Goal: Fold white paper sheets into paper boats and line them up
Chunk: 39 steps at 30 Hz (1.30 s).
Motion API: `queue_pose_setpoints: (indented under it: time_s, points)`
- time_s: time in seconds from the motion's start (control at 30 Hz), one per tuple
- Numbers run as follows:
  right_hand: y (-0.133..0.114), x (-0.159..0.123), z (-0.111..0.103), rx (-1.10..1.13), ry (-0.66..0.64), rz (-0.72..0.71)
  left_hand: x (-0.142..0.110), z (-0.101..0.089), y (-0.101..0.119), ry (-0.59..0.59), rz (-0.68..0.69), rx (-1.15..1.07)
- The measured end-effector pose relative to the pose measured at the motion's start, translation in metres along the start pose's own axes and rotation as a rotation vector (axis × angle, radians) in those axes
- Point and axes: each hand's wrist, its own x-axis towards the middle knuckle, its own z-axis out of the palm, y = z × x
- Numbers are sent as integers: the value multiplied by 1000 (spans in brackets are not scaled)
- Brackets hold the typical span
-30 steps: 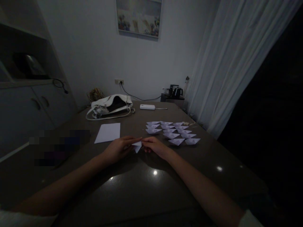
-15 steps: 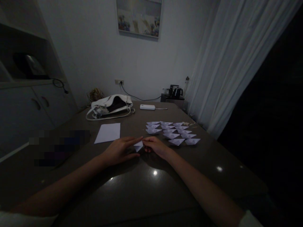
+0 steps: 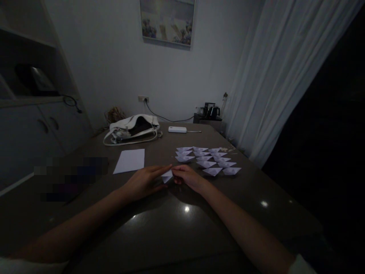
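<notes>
A small folded white paper piece (image 3: 167, 176) sits between my two hands on the dark table (image 3: 176, 228). My left hand (image 3: 144, 180) pinches its left side with the fingers stretched over it. From the other side, my right hand (image 3: 186, 176) grips the same piece with curled fingers. To the right lie several finished white paper boats (image 3: 208, 160) in rows. A flat white sheet of paper (image 3: 129, 160) lies to the left of my hands.
A white handbag (image 3: 132, 128) and a white power bank (image 3: 177, 129) with a cable lie at the table's far end. A kettle (image 3: 211, 110) stands on a side stand by the white curtain (image 3: 273, 76). Cabinets line the left wall.
The folded paper piece has shrunk slightly between the fingers as the hands pressed it. My hands have stayed in nearly the same place.
</notes>
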Motion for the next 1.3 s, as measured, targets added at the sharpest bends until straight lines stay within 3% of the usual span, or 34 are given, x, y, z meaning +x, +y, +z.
queue_pose_setpoints:
  time_s: [0.6,0.97,1.3]
  points:
    - [-3,-1,4,-112,32,-28,1,-3,3,10,-53,-132]
    - [2,0,1,-311,-75,-137,1,3,0,60,-292,-383]
    - [-5,-4,5,-348,-96,-131,6,-3,4,29,-262,-438]
